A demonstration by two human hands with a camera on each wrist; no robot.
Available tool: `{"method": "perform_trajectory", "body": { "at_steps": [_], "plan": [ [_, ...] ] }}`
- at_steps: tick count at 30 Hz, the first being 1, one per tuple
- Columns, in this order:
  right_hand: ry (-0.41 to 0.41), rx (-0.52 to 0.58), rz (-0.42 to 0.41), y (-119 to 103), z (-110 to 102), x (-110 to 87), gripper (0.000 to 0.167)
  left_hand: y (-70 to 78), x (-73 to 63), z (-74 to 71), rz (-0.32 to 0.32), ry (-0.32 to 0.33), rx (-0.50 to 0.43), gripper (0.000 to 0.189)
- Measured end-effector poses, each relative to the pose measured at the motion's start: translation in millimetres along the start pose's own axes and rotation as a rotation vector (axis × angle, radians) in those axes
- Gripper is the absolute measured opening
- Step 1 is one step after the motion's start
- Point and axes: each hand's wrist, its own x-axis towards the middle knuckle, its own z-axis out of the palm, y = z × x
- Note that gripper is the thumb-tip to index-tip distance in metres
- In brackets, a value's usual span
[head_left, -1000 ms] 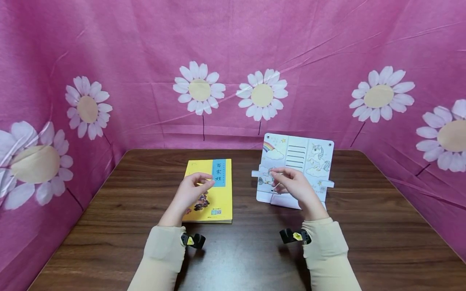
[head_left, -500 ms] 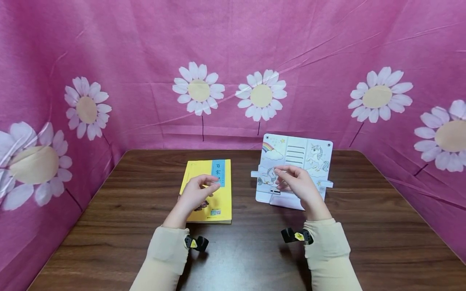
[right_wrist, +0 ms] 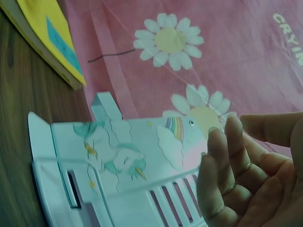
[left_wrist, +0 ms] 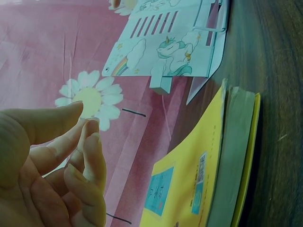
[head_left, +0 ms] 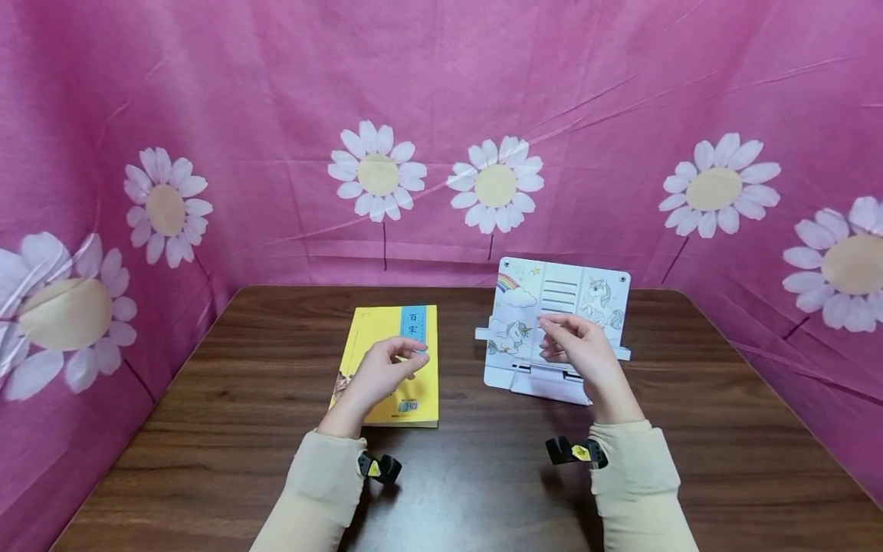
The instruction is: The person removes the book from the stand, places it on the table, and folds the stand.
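Above the yellow book (head_left: 375,322) hovers my left hand (head_left: 384,373), fingers loosely bent and holding nothing. The book lies flat, its cover carrying a blue title strip partly hidden by that hand. To its right stands a white book stand (head_left: 519,303), tilted back, printed with unicorns, clouds and a rainbow. My right hand (head_left: 586,354) is in front of the stand's right half, also relaxed with nothing in it. In the left wrist view, thumb and fingertips of the left hand (left_wrist: 57,163) come close together. The right wrist view has the right hand (right_wrist: 251,175) beside the stand's slots.
Both things rest on a dark wooden table (head_left: 228,399). A pink cloth (head_left: 441,69) with white daisies hangs behind it and along both sides. Small clips (head_left: 482,333) stick out at the stand's side edges. A black strap device (head_left: 379,466) sits at each wrist.
Both hands have drifted to the right, the left one further over the book and the right one across the stand. Book and stand stay where they were.
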Motion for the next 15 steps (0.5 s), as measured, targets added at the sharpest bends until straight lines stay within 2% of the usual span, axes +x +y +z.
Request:
{"method": "perform_trajectory", "body": {
  "at_steps": [5, 12, 15],
  "plan": [
    [0.027, -0.016, -0.01, 1, -10, -1.4, 0.045, 0.8, 1.5, 5.0, 0.028, 0.0, 0.015, 0.028],
    [0.061, -0.031, -0.011, 4, -21, -4.6, 0.037, 3.3, 3.5, 12.1, 0.036, -0.012, 0.02, 0.026],
    [0.064, -0.029, -0.003, 7, -27, -6.5, 0.025, 4.4, 4.3, 15.0, 0.039, -0.03, 0.019, 0.027]
  ]
}}
